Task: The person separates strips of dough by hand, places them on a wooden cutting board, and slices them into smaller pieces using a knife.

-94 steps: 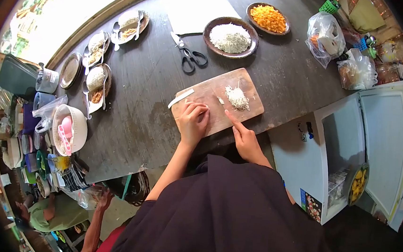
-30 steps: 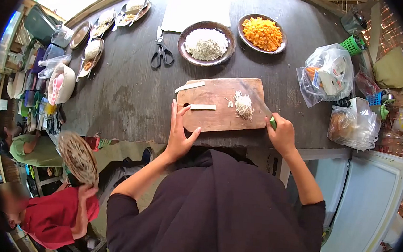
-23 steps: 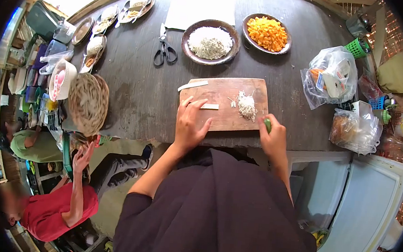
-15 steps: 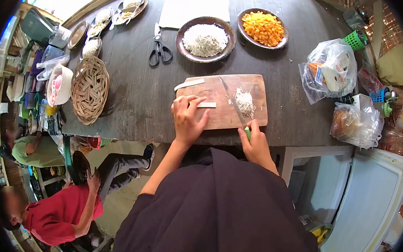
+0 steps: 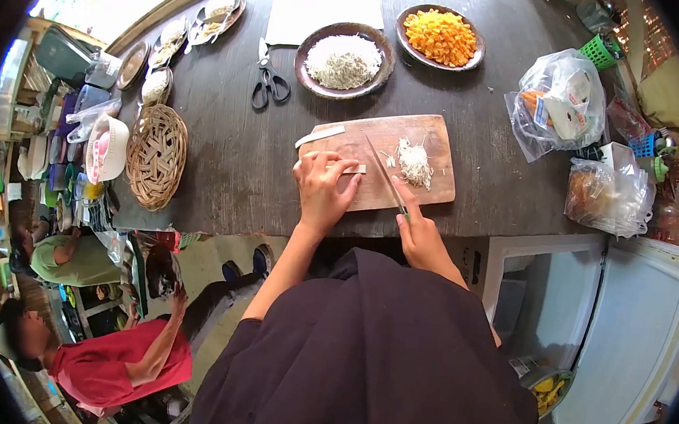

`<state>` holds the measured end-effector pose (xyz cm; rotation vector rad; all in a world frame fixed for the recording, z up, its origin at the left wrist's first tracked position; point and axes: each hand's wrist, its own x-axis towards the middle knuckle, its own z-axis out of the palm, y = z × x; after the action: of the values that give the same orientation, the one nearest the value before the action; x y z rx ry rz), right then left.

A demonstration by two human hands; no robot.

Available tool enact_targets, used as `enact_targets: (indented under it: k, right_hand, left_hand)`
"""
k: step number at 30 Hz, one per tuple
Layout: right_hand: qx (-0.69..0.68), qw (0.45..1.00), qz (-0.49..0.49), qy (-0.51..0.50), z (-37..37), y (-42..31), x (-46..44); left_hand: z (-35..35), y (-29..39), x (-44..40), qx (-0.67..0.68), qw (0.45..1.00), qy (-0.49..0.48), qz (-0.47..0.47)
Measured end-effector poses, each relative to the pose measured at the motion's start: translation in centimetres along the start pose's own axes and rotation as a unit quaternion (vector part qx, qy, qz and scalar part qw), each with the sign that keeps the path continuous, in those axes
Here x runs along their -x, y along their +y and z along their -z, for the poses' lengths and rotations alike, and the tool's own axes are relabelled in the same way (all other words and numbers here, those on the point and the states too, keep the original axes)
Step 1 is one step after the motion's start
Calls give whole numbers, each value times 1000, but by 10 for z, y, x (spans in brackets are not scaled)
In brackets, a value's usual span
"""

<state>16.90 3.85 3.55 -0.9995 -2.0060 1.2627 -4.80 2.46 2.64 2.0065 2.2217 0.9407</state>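
Note:
My left hand (image 5: 321, 191) is closed on a pale strip (image 5: 356, 169) lying on the wooden cutting board (image 5: 372, 200). Another pale strip (image 5: 320, 136) lies along the board's upper left edge. In my right hand (image 5: 419, 238) is a knife (image 5: 384, 173), its blade slanting up and left over the board just right of the held strip; the fingers hide most of its green handle. A small heap of thin white shreds (image 5: 414, 164) sits on the board, to the right of the blade.
Beyond the board are scissors (image 5: 271, 85), a bowl of white shreds (image 5: 345, 61) and a bowl of orange pieces (image 5: 441, 37). A woven basket (image 5: 156, 157) sits at left, plastic bags (image 5: 559, 104) at right. A person in red (image 5: 120, 358) is at lower left.
My right hand has brought the knife leftward from the board's right side to beside the strip. The woven basket now rests on the table, and the person in red has let go of it.

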Motion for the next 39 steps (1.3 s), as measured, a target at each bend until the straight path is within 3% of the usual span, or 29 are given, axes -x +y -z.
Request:
enact_targets:
  k: [6,16,18,24,39]
  right_hand:
    - [-27,995,-90,-28,-7,-11,2]
    - [-18,998,-52,-17,-22,1,5]
    - [-43,998,-5,35,-26,1,5]
    - [-23,998,-58,30,-28,0,8]
    - [16,996,-85,24,-27,-13,8]
  left_hand:
    - [-3,0,2,5,1000,4,-28]
    - [-14,-3,8,41,998,19,-41]
    - [-17,-4,7,61,997,27,-46]
    - [-12,3,5,73,996,42,-38]
    - [-15,-6,6,74,995,9,-59]
